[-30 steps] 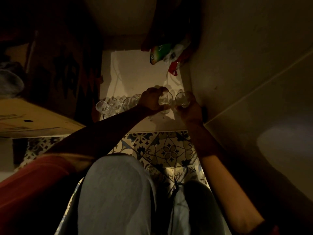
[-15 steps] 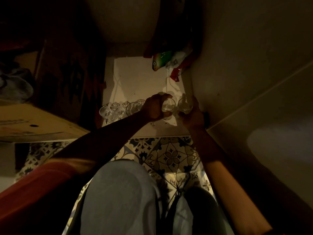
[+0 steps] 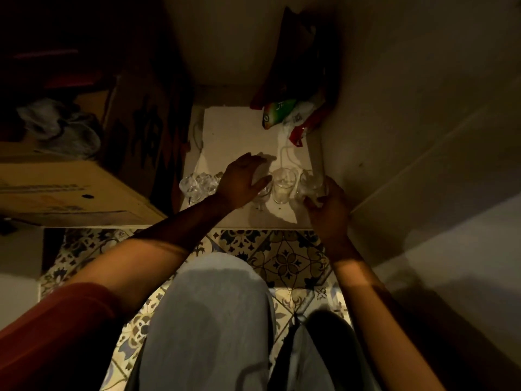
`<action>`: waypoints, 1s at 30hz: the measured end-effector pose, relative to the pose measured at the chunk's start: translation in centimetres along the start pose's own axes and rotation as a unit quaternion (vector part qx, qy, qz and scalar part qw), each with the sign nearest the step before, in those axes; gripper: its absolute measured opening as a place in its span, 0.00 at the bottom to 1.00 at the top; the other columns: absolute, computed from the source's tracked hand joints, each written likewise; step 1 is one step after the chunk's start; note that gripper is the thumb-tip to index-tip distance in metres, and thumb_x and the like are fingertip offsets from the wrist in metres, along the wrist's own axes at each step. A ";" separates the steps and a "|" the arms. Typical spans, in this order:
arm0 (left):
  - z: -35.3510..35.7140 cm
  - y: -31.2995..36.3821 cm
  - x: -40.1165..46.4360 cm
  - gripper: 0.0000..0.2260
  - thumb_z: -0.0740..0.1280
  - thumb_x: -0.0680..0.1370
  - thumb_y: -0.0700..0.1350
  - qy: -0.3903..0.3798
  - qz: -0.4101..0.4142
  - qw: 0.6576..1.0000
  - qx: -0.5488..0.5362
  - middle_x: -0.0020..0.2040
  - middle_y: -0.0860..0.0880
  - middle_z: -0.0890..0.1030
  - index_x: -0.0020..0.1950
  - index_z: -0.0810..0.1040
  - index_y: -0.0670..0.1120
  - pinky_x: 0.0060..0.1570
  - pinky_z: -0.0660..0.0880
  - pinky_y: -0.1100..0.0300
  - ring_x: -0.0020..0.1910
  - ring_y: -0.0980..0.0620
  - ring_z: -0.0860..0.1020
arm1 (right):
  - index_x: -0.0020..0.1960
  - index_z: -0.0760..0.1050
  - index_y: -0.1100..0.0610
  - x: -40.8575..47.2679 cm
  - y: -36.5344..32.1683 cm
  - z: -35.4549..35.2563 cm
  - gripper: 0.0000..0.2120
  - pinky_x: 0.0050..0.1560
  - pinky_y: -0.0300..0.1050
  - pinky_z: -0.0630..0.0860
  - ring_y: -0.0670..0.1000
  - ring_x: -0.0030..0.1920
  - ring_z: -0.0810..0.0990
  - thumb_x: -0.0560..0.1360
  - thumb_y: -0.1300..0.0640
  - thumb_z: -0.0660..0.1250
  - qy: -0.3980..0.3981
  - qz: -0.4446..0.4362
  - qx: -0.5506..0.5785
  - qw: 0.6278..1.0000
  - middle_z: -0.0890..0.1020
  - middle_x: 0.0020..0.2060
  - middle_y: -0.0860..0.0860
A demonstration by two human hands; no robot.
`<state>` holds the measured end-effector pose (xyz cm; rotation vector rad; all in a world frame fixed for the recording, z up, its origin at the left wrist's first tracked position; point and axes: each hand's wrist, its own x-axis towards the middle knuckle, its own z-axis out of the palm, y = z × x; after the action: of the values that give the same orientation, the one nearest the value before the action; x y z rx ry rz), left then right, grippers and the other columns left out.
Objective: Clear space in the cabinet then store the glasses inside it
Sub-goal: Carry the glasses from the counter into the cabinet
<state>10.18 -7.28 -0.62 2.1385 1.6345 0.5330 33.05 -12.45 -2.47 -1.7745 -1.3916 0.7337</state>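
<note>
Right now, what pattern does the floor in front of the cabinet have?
Ornate dark floral motifs on pale floor tiles, seen in the head view.

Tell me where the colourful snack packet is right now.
In the head view, the colourful snack packet lies at the back right of the cabinet floor, against the right wall and behind the row of glasses.

The pale cabinet shelf [image 3: 225, 136] fills the upper centre of the frame. Along its front stand clear glasses: a cluster at left [image 3: 198, 185], one upright at centre [image 3: 283, 184], another at right [image 3: 309, 184]. A colourful packet [image 3: 282, 114] lies at its back right corner.
</note>
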 end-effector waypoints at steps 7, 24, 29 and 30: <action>-4.2 -0.3 -4.6 0.25 0.59 0.80 0.59 0.046 0.054 0.994 0.080 0.69 0.42 0.78 0.68 0.78 0.43 0.70 0.69 0.43 0.73 0.36 0.71 | 0.76 0.67 0.51 -3.5 -3.8 -3.2 0.28 0.71 0.51 0.65 0.58 0.76 0.63 0.79 0.44 0.67 -0.003 -0.080 -0.072 0.994 0.63 0.78 0.55; -12.5 -0.7 -11.8 0.26 0.58 0.82 0.58 0.119 0.015 0.988 0.093 0.77 0.42 0.68 0.77 0.70 0.47 0.75 0.60 0.44 0.79 0.38 0.60 | 0.80 0.58 0.50 -9.0 -11.3 -5.3 0.37 0.75 0.63 0.61 0.57 0.79 0.57 0.77 0.41 0.68 -0.016 -0.128 -0.165 0.978 0.61 0.79 0.55; -16.6 2.0 -13.1 0.24 0.59 0.83 0.58 0.118 -0.024 0.984 0.132 0.78 0.45 0.67 0.77 0.70 0.51 0.75 0.63 0.43 0.80 0.39 0.59 | 0.79 0.61 0.53 -11.2 -16.0 -9.3 0.36 0.77 0.58 0.61 0.60 0.79 0.58 0.76 0.43 0.69 -0.055 -0.093 -0.259 0.960 0.61 0.79 0.57; -17.7 3.0 -13.8 0.24 0.58 0.83 0.59 0.111 -0.026 0.983 0.146 0.79 0.46 0.66 0.77 0.68 0.52 0.75 0.62 0.43 0.80 0.40 0.58 | 0.77 0.66 0.56 -12.0 -17.4 -10.2 0.33 0.75 0.58 0.63 0.62 0.76 0.63 0.77 0.43 0.67 -0.058 -0.075 -0.288 0.953 0.67 0.75 0.60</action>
<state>-0.01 -19.95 15.16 2.3011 1.9927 0.5615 28.96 -24.05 17.56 -2.0469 -1.9388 0.3696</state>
